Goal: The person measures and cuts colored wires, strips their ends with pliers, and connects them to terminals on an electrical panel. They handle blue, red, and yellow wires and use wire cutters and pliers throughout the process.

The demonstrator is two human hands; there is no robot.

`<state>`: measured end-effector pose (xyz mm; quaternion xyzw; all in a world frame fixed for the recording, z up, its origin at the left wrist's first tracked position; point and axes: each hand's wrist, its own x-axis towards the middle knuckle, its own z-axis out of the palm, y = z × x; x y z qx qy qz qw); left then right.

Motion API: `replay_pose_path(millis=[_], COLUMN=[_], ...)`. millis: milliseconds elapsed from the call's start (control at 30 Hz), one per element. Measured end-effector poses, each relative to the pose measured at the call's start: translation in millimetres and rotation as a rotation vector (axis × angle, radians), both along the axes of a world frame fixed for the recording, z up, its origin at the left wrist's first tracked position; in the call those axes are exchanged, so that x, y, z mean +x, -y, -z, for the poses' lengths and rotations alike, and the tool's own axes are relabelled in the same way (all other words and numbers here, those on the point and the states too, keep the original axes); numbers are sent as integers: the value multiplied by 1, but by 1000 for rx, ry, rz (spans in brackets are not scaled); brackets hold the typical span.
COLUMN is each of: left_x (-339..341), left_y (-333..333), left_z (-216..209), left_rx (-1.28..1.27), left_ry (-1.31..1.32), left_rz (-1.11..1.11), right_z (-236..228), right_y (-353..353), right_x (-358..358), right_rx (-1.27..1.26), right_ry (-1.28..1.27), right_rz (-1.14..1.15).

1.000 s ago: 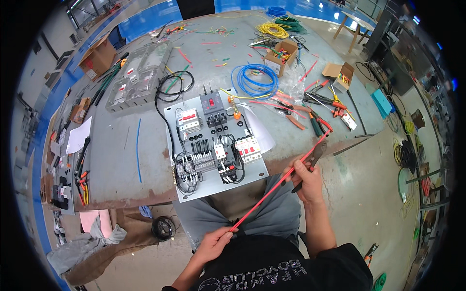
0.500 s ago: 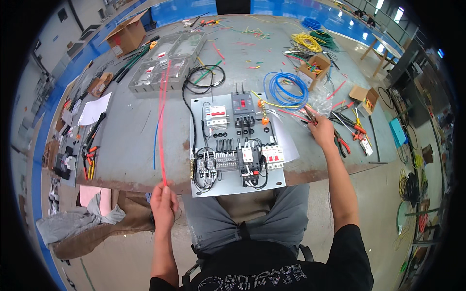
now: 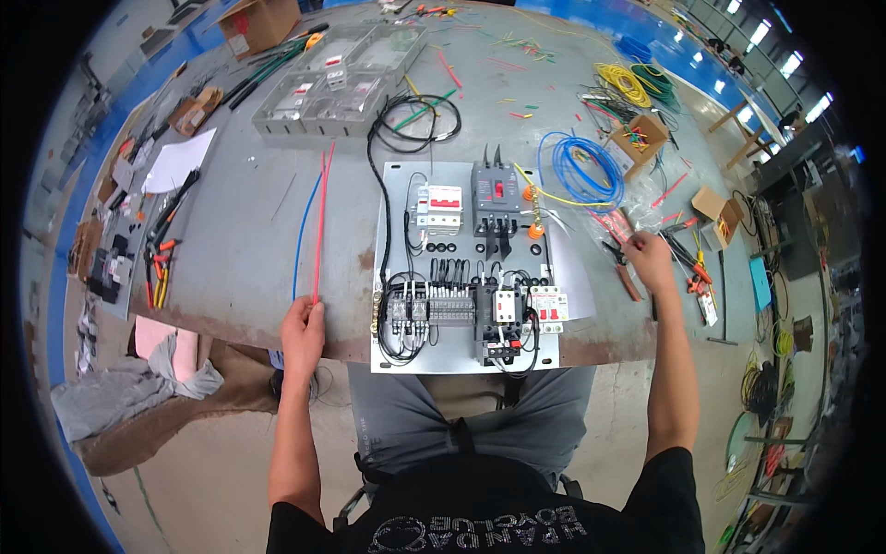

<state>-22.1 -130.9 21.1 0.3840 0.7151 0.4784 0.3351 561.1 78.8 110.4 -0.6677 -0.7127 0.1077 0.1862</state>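
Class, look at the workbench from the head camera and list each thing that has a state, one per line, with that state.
Left hand: closed on the near end of the red wire.
Red wire: lying straight on the bench, beside a blue wire.
Right hand: resting on tools at the right, grip unclear.
Panel: flat on the bench edge, wired.
Blue coil: coiled.
Cardboard box: open.

Grey workbench: white panel, red wire, blue coil, cardboard boxes.
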Motion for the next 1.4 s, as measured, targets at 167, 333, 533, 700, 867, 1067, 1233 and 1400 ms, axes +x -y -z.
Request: replay_pose_path(millis=[167, 333, 533, 700, 867, 1067, 1233, 1400], left_x=[14, 27, 54, 128, 173, 180, 179, 185], left_y=[0, -1, -29, -98, -141, -156, -161, -159], left_z=[-18, -43, -85, -138, -144, -130, -124, -129], left_rx=[-92, -126, 151, 112, 34, -1, 13, 47], left_ry=[-276, -674, -340, 271, 596, 770, 794, 806], left_rz=[-15, 55, 158, 562, 704, 643, 578, 609], right_z=[-64, -75, -82, -88, -84, -90, -78, -79], right_y=[45, 73, 103, 106, 110, 115, 127, 133], right_x=[-36, -59, -118, -162, -174, -178, -160, -155], right_rx=[-315, -229, -314, -482, -527, -496, -604, -706], right_ry=[-585, -968, -1068, -1130, -995, -956, -1023, -1079], right_rz=[27, 25, -137, -339, -342, -330, -259, -213])
